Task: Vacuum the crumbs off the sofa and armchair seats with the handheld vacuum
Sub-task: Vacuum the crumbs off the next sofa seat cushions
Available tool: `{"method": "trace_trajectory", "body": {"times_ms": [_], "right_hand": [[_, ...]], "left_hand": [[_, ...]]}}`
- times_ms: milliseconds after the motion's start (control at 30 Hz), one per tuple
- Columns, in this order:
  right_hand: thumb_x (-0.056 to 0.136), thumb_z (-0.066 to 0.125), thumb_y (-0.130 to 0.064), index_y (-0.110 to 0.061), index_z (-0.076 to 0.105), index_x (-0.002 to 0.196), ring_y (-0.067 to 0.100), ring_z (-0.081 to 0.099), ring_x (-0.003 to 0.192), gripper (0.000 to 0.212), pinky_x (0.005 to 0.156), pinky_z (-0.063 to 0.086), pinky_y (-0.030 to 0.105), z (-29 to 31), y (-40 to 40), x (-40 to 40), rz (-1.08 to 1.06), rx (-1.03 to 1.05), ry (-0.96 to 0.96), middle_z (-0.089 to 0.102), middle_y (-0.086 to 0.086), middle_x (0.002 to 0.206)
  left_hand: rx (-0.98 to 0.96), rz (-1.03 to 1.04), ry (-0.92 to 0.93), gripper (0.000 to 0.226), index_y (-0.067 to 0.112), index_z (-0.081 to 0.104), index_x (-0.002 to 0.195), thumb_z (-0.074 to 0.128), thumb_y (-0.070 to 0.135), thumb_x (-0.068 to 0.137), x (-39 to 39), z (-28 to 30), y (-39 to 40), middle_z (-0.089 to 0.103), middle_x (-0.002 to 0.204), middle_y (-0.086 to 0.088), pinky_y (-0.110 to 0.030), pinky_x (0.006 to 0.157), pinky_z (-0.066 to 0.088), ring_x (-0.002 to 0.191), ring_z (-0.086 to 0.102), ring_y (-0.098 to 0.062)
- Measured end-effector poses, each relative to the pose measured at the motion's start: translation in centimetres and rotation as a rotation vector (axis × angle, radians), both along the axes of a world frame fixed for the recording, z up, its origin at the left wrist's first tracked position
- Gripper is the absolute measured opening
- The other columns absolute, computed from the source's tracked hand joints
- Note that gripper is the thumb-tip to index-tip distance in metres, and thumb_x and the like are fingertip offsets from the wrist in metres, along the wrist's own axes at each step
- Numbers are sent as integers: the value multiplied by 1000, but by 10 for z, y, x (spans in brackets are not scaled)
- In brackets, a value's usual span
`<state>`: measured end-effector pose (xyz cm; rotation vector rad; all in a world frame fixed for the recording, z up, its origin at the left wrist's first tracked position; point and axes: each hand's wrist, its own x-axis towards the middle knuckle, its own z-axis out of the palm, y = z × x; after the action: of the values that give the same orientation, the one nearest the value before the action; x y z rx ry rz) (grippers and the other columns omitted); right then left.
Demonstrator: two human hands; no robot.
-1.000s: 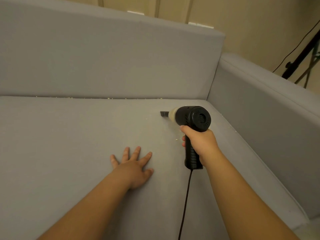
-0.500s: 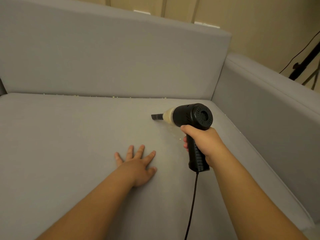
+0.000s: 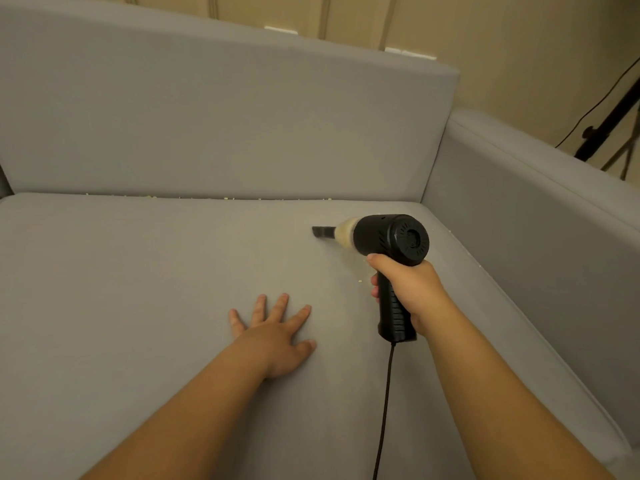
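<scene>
My right hand (image 3: 412, 294) grips the handle of a black handheld vacuum (image 3: 391, 239). Its narrow black nozzle (image 3: 322, 232) points left and sits low over the grey sofa seat (image 3: 138, 271). A cream dust cup sits between nozzle and motor body. My left hand (image 3: 277, 336) rests flat on the seat with fingers spread, to the left of the vacuum handle. Pale crumbs (image 3: 225, 198) line the seam where the seat meets the backrest. A few more crumbs (image 3: 361, 280) lie just beside my right hand.
The grey backrest (image 3: 225, 116) rises behind the seat and a grey armrest (image 3: 536, 216) closes the right side. The vacuum's black cord (image 3: 385, 410) runs down toward the near edge. A black stand (image 3: 609, 123) with a cable stands beyond the armrest.
The vacuum and my right hand have slid left along the seat, the nozzle moving away from the right corner. My left hand stays flat in about the same spot.
</scene>
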<state>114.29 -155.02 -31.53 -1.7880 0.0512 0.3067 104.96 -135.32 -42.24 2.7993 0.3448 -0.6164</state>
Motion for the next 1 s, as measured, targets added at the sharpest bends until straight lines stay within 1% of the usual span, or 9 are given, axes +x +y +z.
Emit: {"method": "trace_trajectory", "body": {"times_ms": [133, 267, 333, 400, 467, 600, 733, 900, 1000], "right_hand": [[88, 80, -22, -14, 72, 96, 20, 70, 68, 14, 76, 62, 40, -5, -6, 3, -163, -15, -81, 73, 8, 81], [88, 80, -21, -15, 71, 92, 22, 68, 68, 12, 76, 61, 41, -7, -18, 7, -255, 34, -77, 71, 10, 81], [89, 80, -20, -13, 71, 97, 23, 68, 67, 14, 74, 61, 40, -7, -21, 7, -223, 34, -51, 71, 10, 80], [88, 81, -21, -11, 72, 100, 24, 69, 68, 18, 76, 62, 41, -6, -21, 6, -165, 16, -32, 72, 11, 79], [87, 82, -23, -12, 73, 101, 24, 71, 69, 20, 77, 63, 43, -4, -19, 5, -123, 7, -27, 74, 11, 79], [87, 81, -23, -13, 73, 100, 23, 71, 68, 19, 76, 63, 42, -3, -16, 4, -124, 3, -51, 74, 10, 78], [88, 80, -23, -13, 73, 100, 23, 71, 69, 17, 78, 64, 43, -1, -19, 0, -69, -49, -41, 74, 10, 78], [89, 80, -23, -8, 74, 108, 25, 71, 70, 25, 81, 64, 47, 7, -19, -10, 60, -23, 33, 75, 12, 78], [89, 81, -22, -9, 75, 104, 24, 72, 70, 21, 84, 64, 50, 7, -19, -28, 33, -32, 10, 76, 12, 78]], "left_hand": [[4, 0, -5, 71, 61, -8, 156, 25, 78, 95, -1, -1, 0, -22, 170, 12, -74, 115, -11, 156, -24, -29], [-3, 4, -6, 71, 60, -8, 156, 25, 78, 96, -1, 0, -1, -23, 169, 12, -74, 115, -11, 155, -25, -29], [-4, 4, -5, 71, 60, -8, 156, 25, 78, 96, -1, 0, 0, -23, 169, 12, -74, 115, -11, 155, -25, -29], [-3, 2, -6, 70, 61, -8, 156, 25, 78, 96, -1, -2, 0, -23, 169, 12, -74, 115, -12, 155, -25, -29], [0, 3, -7, 70, 61, -9, 155, 24, 78, 95, 0, -3, 0, -23, 169, 12, -74, 115, -12, 155, -25, -29], [3, 2, -4, 70, 61, -9, 155, 25, 78, 96, 1, -3, 0, -23, 169, 12, -74, 115, -11, 155, -25, -29], [0, 2, 0, 70, 61, -9, 155, 25, 77, 96, 1, -2, 0, -24, 169, 12, -75, 114, -11, 155, -26, -29], [5, 0, 15, 69, 60, -10, 155, 23, 77, 96, 1, 0, 0, -24, 169, 12, -74, 115, -12, 155, -26, -29], [8, -6, 21, 70, 59, -11, 156, 22, 77, 97, 1, 0, -1, -24, 169, 11, -74, 115, -11, 155, -26, -29]]}}
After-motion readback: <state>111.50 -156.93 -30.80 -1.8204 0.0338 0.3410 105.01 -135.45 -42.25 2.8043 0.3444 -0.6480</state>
